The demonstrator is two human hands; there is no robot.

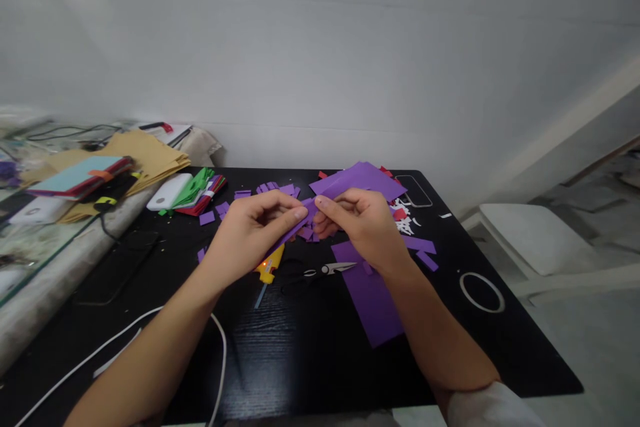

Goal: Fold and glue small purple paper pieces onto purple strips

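Observation:
Between my two hands is a narrow purple paper strip [286, 237], held above the table. My left hand [255, 230] pinches it with thumb and fingers, and its lower end shows beneath that hand. With thumb and forefinger, my right hand [361, 221] grips the strip's other end. Below the hands lie a yellow glue gun [271, 265] with a small orange light and a pair of scissors [333, 268]. The scissors' blades rest over a purple paper sheet [373, 310]. Behind my right hand is another large purple sheet [357, 178].
Small purple pieces [207, 218] and white scraps [404, 223] are scattered on the black table [265, 360]. Green folded paper [195, 188] lies at the left beside brown envelopes [145, 153]. A white cable [223, 340] crosses the front. A white chair [535, 237] stands right.

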